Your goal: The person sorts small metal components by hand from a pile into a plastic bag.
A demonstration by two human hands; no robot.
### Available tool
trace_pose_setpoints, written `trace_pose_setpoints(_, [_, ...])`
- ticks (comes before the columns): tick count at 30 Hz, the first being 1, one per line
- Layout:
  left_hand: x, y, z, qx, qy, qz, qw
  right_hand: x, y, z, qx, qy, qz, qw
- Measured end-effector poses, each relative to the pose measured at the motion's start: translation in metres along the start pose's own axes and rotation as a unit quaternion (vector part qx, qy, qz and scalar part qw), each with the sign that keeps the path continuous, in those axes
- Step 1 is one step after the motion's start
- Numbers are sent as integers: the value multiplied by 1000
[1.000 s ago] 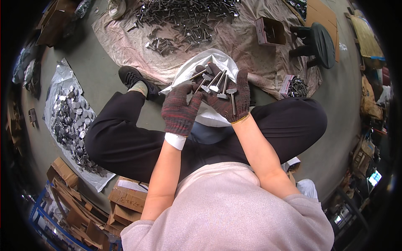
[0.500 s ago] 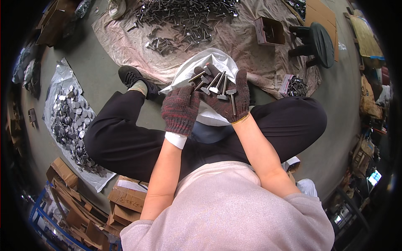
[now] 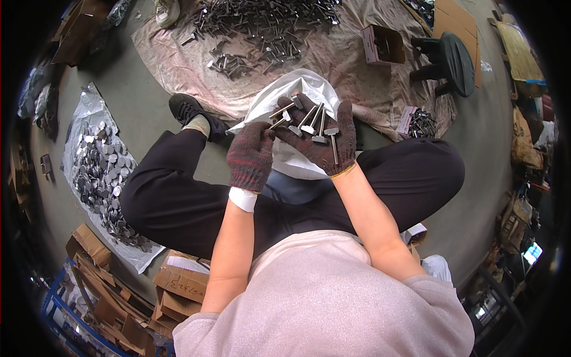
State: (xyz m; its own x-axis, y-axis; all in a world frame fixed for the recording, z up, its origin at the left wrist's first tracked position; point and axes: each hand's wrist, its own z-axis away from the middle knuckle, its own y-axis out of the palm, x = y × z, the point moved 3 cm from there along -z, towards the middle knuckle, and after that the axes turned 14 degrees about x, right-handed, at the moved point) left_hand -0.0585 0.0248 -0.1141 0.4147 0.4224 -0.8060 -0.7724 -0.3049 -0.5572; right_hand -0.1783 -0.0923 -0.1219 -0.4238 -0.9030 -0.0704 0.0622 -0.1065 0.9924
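Far left on the floor, a clear plastic sheet (image 3: 89, 113) carries a heap of flat grey metal discs (image 3: 104, 175). Below it, flattened cardboard boxes (image 3: 178, 285) are stacked beside the person's hip.

The person sits with legs crossed in dark trousers, a black shoe (image 3: 187, 110) pointing out to the left. Over the lap, the left hand (image 3: 251, 156), in a reddish knit glove, is curled with its grip pinched together on the end of one bolt at the edge of the bunch. Just beside it and touching that same bunch, the right hand (image 3: 324, 140), in a darker glove, lies palm up, fingers loosely spread and cupped under a fan of metal bolts (image 3: 309, 122), silvery, flat-headed, their shafts pointing up and away from the body; one hangs down across the palm toward the wrist. A white sack (image 3: 297, 89) lies open right behind and under both hands, resting against the knees.

Beyond, a stained cloth (image 3: 178, 65) spread on the floor holds a large pile of loose bolts (image 3: 267, 24). On its right part sits a small open cardboard box (image 3: 382, 44), and near the right knee a smaller box of bolts (image 3: 419, 122). Further right stands a dark round stool (image 3: 455, 56).
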Motion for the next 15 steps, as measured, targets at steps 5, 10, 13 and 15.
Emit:
trace_pose_setpoints(5, [-1,-11,5,-12,-18,9,1000,4,-7,3,23,10,-21,999])
trace_pose_setpoints(10, [2,-12,7,-38,-12,50,998,8,-27,2,-108,58,154,980])
trace_pose_setpoints(13, [3,-14,7,-40,-14,69,997,7,-28,3,-238,110,428,865])
trace_pose_setpoints(15, [1,-15,7,-43,-6,55,998,7,-39,1,-277,91,455,841])
